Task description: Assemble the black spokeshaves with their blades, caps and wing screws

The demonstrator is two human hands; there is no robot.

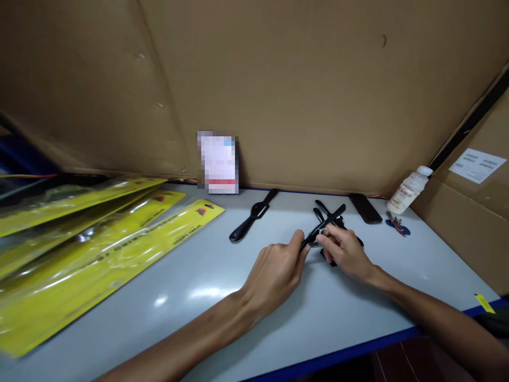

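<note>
My left hand point(278, 265) is wrapped round the near handle of a black two-handled tool, which looks like a spokeshave point(336, 212). It is held at a slant over the table. My right hand point(345, 249) is closed at the tool's middle, thumb and fingers pinching near a small shiny metal part point(321, 232) too small to name. Behind and under my right hand lie more black handled tools point(319, 215), partly hidden. A separate black spokeshave point(253, 218) lies on the table to the left of my hands.
Yellow cards in clear plastic packaging point(119, 254) are spread on the left of the grey table point(191, 323). A pixelated card point(220, 164) leans on the cardboard wall point(298, 95). On the right are a black phone point(366, 208), a bottle point(409, 191) and keys point(397, 224).
</note>
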